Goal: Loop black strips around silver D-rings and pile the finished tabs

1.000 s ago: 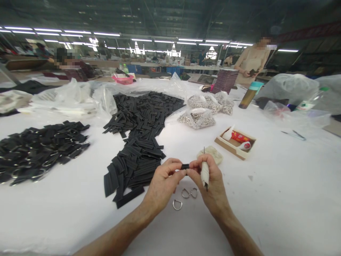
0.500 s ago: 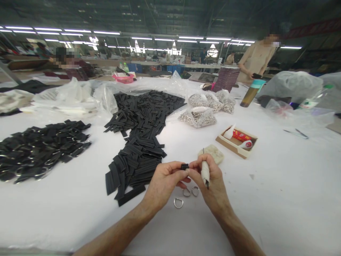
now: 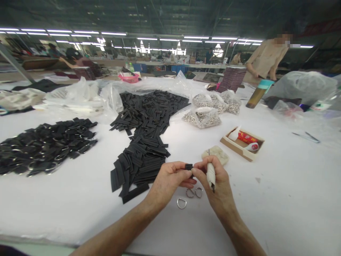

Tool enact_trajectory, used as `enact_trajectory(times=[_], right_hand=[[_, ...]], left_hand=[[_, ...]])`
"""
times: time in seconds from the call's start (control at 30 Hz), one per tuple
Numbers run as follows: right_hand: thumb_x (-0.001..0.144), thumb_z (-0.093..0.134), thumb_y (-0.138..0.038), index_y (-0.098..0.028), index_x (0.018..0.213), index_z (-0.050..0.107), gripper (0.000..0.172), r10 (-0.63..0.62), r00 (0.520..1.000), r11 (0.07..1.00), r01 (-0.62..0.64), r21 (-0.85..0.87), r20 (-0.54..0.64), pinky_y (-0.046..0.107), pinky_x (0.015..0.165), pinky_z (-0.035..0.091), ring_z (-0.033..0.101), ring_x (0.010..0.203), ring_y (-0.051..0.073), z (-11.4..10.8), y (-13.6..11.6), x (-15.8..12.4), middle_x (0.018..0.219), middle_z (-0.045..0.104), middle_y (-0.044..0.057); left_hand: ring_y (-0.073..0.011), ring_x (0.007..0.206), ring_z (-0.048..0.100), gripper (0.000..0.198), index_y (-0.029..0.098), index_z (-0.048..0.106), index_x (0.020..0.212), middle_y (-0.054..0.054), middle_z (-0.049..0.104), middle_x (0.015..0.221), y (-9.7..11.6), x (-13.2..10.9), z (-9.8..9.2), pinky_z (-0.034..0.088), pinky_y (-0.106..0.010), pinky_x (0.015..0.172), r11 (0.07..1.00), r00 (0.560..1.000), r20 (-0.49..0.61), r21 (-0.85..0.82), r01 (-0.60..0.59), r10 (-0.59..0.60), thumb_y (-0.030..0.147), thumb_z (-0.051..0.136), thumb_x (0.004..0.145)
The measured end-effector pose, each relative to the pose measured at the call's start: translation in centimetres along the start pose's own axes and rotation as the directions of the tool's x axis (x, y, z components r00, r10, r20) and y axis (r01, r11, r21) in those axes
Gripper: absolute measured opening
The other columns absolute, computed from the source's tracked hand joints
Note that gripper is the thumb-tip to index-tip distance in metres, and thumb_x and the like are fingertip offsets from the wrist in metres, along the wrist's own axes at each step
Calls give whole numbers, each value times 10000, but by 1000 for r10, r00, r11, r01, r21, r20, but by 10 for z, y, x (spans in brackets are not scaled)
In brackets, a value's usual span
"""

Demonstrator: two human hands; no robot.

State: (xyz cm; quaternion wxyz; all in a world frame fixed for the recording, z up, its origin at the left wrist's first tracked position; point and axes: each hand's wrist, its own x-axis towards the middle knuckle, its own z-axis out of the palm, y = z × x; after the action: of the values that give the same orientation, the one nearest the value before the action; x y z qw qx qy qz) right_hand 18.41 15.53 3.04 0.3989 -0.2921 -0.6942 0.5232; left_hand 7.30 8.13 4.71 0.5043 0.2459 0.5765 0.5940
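Head view, bench: white, under both hands and all around them.
Left hand: pinching a small black piece with its thumb and fingers.
Right hand: gripping a thin tool with a wrapped, off-white handle; its fingertips are at the black piece too.
Black piece: up between the fingertips of the two hands.
Silver rings: three, shaped like a D, on the near side of the hands; two are side by side, and one is closer to the person.
Black strips: a big heap, to the left of the left hand and past it.
Strips with rings: another heap, far left of the left hand.
Pale lump: just past the right hand.
Small box: right of the lump, with a red tube in it.
Clear bags: farther past the hands, full of shiny metal bits.
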Motion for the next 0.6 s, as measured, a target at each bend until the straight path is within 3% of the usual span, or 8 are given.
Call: enact_trajectory(times=[0.6], right_hand=[[760, 597, -249, -204, 748, 460, 145, 1, 1000, 1000, -1, -19, 9, 207, 519, 417, 497, 592, 105, 3, -2, -1, 680, 555, -29]], left_hand=[[-190, 659, 661, 198, 65, 669, 780, -79, 683, 696, -7, 0, -2, 551, -275, 641, 998, 999, 2, -58, -35, 35, 230, 676, 671]])
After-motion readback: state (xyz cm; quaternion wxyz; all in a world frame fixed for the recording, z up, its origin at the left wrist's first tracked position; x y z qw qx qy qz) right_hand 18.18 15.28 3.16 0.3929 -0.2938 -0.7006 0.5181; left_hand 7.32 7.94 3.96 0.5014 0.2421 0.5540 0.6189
